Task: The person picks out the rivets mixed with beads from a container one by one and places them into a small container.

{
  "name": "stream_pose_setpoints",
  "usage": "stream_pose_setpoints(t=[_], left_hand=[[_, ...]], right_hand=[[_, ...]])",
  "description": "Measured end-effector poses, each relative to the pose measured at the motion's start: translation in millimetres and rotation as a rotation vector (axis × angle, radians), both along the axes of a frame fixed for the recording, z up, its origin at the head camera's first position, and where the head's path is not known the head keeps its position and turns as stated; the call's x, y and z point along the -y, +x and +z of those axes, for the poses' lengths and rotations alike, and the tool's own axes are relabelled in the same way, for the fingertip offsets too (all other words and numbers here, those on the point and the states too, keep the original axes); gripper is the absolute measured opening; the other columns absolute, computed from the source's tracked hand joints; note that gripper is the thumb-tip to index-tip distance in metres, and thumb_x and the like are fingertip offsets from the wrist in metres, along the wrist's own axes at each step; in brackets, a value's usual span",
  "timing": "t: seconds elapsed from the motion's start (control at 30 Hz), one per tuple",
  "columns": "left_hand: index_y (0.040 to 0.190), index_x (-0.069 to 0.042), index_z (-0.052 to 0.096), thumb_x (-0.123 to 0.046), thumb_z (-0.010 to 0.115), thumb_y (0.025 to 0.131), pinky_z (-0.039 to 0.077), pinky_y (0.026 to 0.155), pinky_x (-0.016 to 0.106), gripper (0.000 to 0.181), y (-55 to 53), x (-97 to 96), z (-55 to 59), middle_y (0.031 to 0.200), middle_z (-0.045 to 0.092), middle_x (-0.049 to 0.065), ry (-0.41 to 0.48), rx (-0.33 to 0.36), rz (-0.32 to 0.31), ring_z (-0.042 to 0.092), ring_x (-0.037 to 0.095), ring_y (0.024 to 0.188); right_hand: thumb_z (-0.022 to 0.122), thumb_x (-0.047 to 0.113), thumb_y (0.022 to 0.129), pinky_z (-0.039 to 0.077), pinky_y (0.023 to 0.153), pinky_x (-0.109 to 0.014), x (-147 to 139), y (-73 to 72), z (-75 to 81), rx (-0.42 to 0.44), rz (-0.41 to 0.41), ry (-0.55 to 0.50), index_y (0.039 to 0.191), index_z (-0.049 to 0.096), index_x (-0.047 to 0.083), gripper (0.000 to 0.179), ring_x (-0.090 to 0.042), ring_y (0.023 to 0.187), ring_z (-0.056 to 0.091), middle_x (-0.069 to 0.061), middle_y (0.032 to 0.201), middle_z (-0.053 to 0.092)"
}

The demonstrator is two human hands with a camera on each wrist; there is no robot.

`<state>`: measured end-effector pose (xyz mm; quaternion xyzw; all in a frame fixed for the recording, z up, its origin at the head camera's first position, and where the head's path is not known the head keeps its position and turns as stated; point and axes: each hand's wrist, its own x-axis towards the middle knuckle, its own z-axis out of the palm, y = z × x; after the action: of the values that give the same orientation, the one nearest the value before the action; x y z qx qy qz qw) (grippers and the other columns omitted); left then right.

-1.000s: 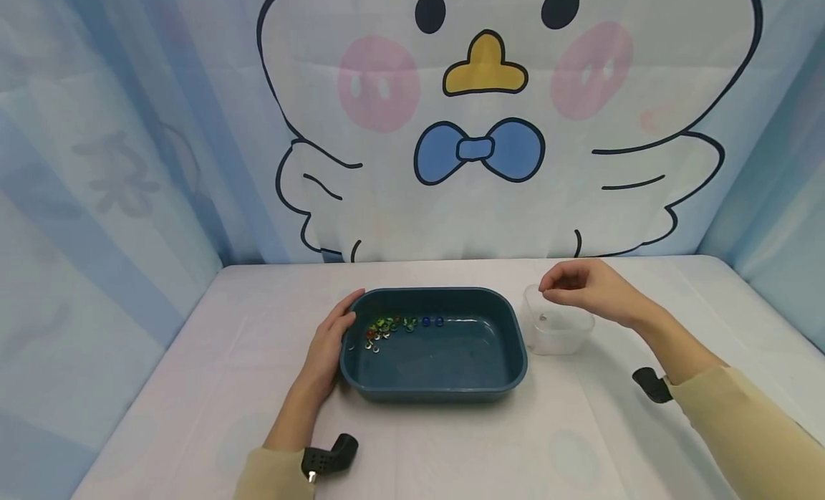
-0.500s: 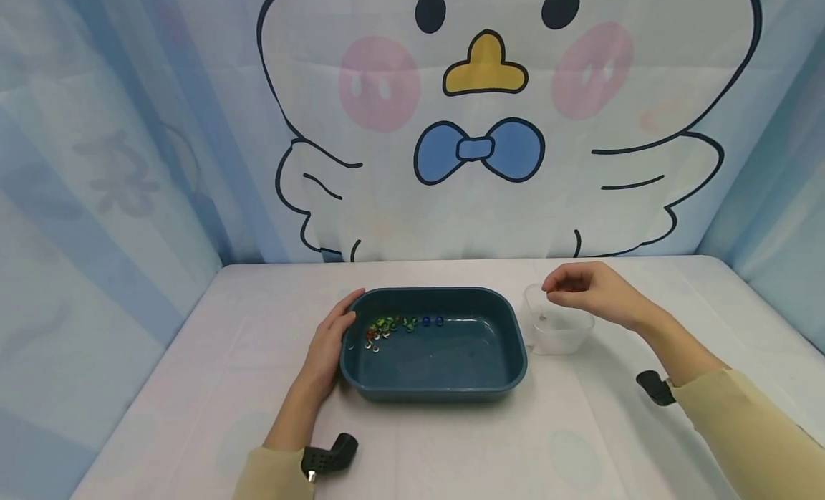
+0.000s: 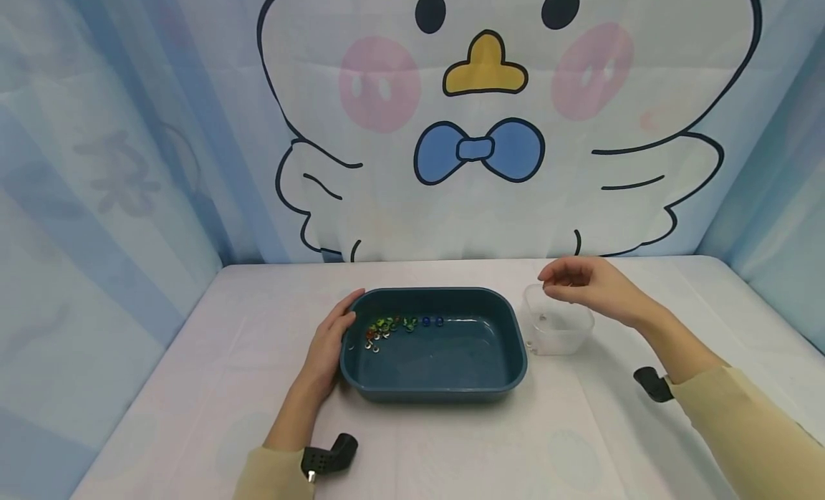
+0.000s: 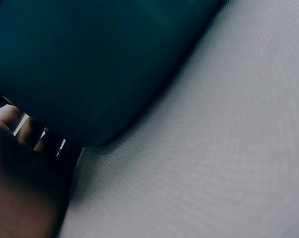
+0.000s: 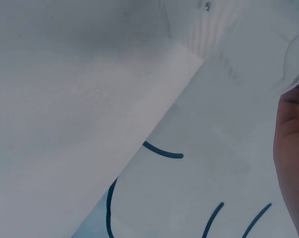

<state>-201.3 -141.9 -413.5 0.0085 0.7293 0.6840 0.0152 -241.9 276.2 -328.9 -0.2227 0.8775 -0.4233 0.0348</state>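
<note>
My left hand (image 3: 325, 342) grips the left end of a dark teal plastic tub (image 3: 445, 367), thumb over the rim and fingers along the outside. In the left wrist view the tub's wall (image 4: 105, 74) fills the upper left, with the fingers behind it. Inside, green, yellow and red marbles (image 3: 383, 327) cluster at the left, with two blue marbles (image 3: 432, 321) beside them. Over the far rim of a clear plastic container (image 3: 561, 341), my right hand (image 3: 593, 286) hangs with thumb and index fingertips close together. I cannot tell whether it pinches something small.
The container stands close against the tub's right side. A tiny shiny thing (image 3: 543, 316) shows in it. Both stand on a table with a white cloth (image 3: 451, 450). A printed curtain (image 3: 477, 220) hangs along the table's far edge.
My right hand has shifted slightly, a little right and then back up and left, over the container. The left hand, tub and marbles have not moved.
</note>
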Motion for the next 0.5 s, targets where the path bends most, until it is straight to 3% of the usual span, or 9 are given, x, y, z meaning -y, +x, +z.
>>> stream_pose_setpoints(t=[0.33,0.5], left_hand=[[0.154,-0.018,0.043,-0.023,0.032,0.108,0.015,0.121,0.049,0.047,0.6,-0.1,0.5,0.161,0.035,0.004,0.011,0.0,-0.007,0.023,0.024,0.15],[0.154,-0.018,0.043,-0.023,0.033,0.108,0.015,0.121,0.05,0.047,0.4,-0.2,0.3,0.16,0.035,0.004,0.005,-0.005,-0.006,0.024,0.024,0.15]], right_hand=[[0.07,0.018,0.096,0.055,0.082,-0.027,11.4,-1.2,5.6,0.017,-0.014,0.005,0.118,0.067,0.003,0.027,-0.021,0.095,0.064,-0.011,0.112,0.067],[0.07,0.016,0.096,0.055,0.082,-0.028,19.2,-3.8,9.2,0.013,0.024,-0.004,0.117,0.068,0.003,0.024,-0.022,0.095,0.064,-0.012,0.109,0.068]])
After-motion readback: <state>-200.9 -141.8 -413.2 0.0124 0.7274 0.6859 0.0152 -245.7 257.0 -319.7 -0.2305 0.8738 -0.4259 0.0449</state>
